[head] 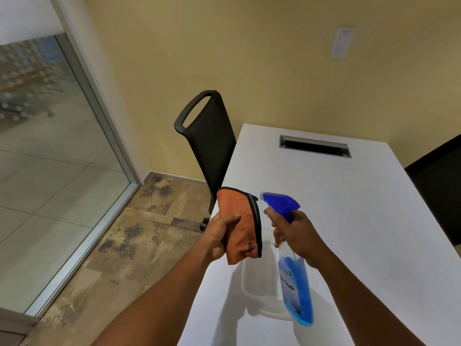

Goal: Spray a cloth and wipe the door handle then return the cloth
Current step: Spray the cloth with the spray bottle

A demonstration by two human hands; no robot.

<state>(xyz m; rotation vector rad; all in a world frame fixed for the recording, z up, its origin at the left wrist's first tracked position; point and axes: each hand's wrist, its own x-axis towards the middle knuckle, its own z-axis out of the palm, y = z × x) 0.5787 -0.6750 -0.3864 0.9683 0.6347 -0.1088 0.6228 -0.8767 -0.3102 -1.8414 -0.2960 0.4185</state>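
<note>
Gripping soft, limp orange microfibre cloth (240,226) in left hand (220,234); right hand (296,233) at three o'clock clutching light, slick spray bottle (294,270) by its neck.

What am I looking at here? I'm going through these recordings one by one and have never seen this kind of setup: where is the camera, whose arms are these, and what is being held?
There is no machine here. The single picture comes from a camera worn on a person's head, looking forward and down, so the two bare arms are the wearer's own. The left hand grips a folded orange cloth with a dark edge. The right hand holds a spray bottle of blue liquid, fingers at the trigger and nozzle pointed toward the cloth. Below them is a white table carrying a clear plastic tub and a cable slot. A black chair stands beside the table, and a glass wall is on the left. No door handle is visible.
</note>
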